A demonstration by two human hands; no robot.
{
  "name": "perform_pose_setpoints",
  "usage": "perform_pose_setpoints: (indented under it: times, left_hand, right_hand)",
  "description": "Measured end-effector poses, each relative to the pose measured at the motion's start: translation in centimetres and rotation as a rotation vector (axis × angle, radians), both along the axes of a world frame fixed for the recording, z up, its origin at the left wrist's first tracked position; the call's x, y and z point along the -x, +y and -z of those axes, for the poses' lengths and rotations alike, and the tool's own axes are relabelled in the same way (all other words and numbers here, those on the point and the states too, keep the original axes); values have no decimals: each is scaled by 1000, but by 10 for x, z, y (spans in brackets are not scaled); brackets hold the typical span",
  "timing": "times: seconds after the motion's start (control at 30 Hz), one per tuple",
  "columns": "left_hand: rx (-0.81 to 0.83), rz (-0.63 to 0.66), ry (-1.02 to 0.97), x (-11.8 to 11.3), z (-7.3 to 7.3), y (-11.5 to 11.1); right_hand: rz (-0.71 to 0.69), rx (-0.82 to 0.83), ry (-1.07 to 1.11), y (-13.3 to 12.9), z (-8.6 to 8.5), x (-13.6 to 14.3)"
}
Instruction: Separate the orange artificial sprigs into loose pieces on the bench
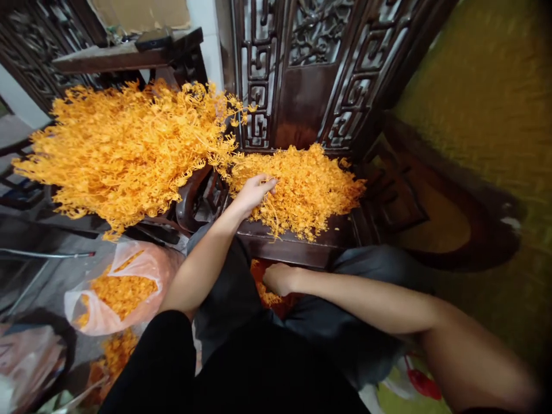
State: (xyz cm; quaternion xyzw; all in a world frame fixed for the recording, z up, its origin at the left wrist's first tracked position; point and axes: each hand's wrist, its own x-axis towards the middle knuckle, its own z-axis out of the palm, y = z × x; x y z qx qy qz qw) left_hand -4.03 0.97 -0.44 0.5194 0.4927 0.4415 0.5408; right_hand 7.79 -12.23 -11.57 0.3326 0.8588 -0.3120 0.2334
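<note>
A heap of small orange plastic-looking flower pieces [310, 190] lies on a dark wooden seat [293, 250] in front of me. My left hand [256, 192] is at the heap's left side, thumb and fingers pinched near some orange strands; what they hold is too small to make out. Between my knees, below the seat's front edge, my right hand [278, 280] reaches down over a red container [257, 270] with orange pieces in it. Its fingers are mostly hidden. A bigger pile of orange stems [129, 149] rises at the left.
On the floor at the left stands an open plastic bag [164, 270] of orange pieces, with more loose pieces [118, 348] below it. A carved wooden panel [304, 95] rises behind the seat. A dark phone-like object [153, 39] rests on a wooden ledge [112, 59].
</note>
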Motion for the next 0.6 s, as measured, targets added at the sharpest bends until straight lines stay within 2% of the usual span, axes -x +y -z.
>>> perform_pose_setpoints:
  times: [0.1,0.2,0.23,0.27,0.33,0.4,0.47,0.53,0.6]
  left_hand:
    - [105,33,-135,1,-7,-4]
    - [258,128,-369,3,-15,-8]
    - [315,169,-449,4,-17,-9]
    - [369,201,-515,4,-19,-9]
    - [449,237,-595,2,-22,-10]
    - [480,231,-617,-1,-24,-9]
    - [478,209,-617,-5,-23,-9]
    - [464,203,-608,-6,-21,-9]
    - [444,230,-583,-6,-20,-11]
  right_hand:
    - [28,18,19,11,-25,-3]
    - [47,22,107,58,-64,-27]
    - [98,-10,151,80,-77,-39]
    - [211,-98,156,104,-89,-51]
    - [509,-323,168,152,-106,-77]
    - [772,-614,224,193,-112,-101]
    - [925,-767,285,223,-106,-119]
    - [973,-828,347,241,-94,-131]
    - [961,-838,414,250,-80,-138]
